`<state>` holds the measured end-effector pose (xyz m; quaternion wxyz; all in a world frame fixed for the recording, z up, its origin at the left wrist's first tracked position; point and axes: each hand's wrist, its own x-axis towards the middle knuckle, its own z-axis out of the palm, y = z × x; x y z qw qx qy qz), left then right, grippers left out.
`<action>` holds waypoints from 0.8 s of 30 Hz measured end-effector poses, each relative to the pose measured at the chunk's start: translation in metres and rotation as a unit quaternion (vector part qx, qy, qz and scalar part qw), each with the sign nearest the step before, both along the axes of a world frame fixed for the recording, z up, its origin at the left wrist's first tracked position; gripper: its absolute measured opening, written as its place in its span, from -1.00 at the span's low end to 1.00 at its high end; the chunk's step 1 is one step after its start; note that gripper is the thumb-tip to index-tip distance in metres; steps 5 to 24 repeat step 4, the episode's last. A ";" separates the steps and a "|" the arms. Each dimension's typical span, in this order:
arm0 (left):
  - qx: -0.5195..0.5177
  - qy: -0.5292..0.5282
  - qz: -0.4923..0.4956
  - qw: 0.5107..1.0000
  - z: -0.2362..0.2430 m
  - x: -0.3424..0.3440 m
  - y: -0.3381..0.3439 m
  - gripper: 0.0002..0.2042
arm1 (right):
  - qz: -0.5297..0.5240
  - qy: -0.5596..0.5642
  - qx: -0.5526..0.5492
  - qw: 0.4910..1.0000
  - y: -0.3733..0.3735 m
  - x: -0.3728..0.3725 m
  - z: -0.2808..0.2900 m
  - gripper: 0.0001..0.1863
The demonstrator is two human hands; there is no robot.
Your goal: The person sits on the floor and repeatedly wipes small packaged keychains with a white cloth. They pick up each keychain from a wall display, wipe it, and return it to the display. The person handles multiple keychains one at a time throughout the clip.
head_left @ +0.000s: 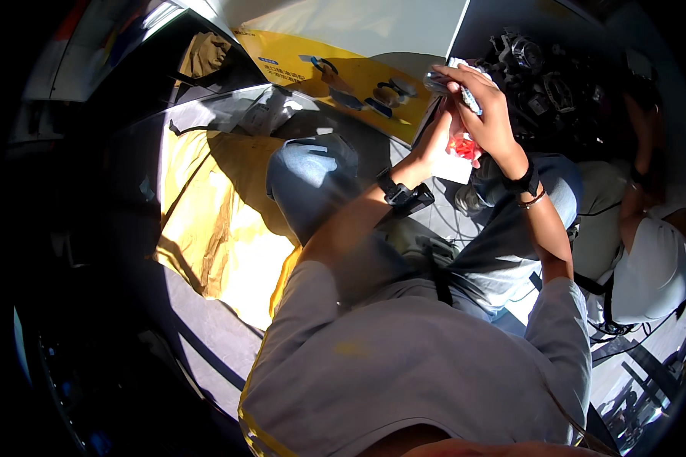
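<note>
Both of my hands are raised close together in front of me. My right hand has its fingers curled over the top, and a slim white and blue pen-like thing shows against them. My left hand is underneath, its fingers mostly hidden behind the right. Just below the hands is a small red and white packet, touching or very near both palms. Beneath it a white paper-like piece catches the sun. A greyish shiny thing shows at my right fingertips; its kind is unclear.
Ahead stands a large white and yellow box. At the far right a dark container holds many black watch-like items. A yellow-brown sheet lies on the left. Another person sits on my right, with black cables nearby.
</note>
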<state>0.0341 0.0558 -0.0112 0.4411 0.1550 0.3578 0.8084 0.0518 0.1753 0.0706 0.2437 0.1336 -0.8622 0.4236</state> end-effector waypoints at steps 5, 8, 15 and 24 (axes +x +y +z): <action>0.053 -0.105 -0.091 0.989 -0.009 -0.012 0.002 -0.29 | -0.022 0.018 0.181 0.983 0.014 -0.002 0.003 -0.70; 0.053 -0.105 -0.091 0.989 -0.009 -0.012 0.002 -0.29 | -0.022 0.018 0.181 0.983 0.014 -0.002 0.003 -0.70; 0.053 -0.105 -0.091 0.989 -0.009 -0.012 0.002 -0.29 | -0.022 0.018 0.181 0.983 0.014 -0.002 0.003 -0.70; 0.053 -0.105 -0.091 0.989 -0.009 -0.012 0.002 -0.29 | -0.022 0.018 0.181 0.983 0.014 -0.002 0.003 -0.70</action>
